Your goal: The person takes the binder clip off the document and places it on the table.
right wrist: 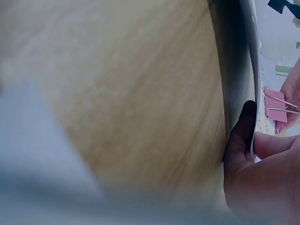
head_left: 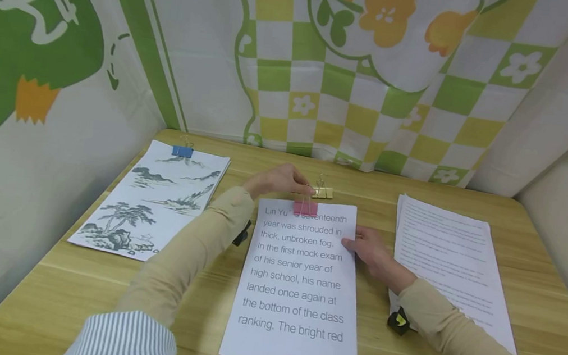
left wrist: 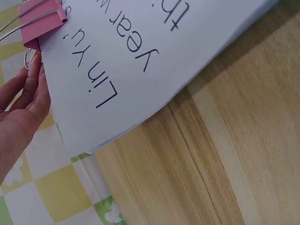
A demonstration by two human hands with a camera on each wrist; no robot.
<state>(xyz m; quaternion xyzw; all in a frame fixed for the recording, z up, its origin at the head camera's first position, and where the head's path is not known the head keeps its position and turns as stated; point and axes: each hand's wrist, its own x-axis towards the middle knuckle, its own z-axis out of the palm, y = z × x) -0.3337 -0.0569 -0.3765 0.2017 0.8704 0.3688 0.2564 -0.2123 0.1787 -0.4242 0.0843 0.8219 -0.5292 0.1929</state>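
Note:
A stack of printed sheets (head_left: pixel 296 291) lies in the middle, with a pink binder clip (head_left: pixel 305 208) on its top edge. Behind that clip, my left hand (head_left: pixel 280 180) has its fingertips at the rear wire handle; the left wrist view shows the fingers (left wrist: pixel 33 79) against the wire loop. On the right edge of the stack, my right hand (head_left: pixel 375 253) pinches the paper, thumb on top and fingers underneath. From the right wrist, the paper edge (right wrist: pixel 255 51) looks lifted and bowed above the table, between thumb and fingers of the right hand (right wrist: pixel 258 159).
A yellow binder clip (head_left: pixel 322 192) lies just behind the stack on the wooden table (head_left: pixel 375 349). Landscape-painting sheets (head_left: pixel 161 189) with a blue binder clip (head_left: pixel 182 151) are at the left. More printed sheets (head_left: pixel 444 253) lie partly under the right forearm. A patterned curtain (head_left: pixel 342 92) borders the table.

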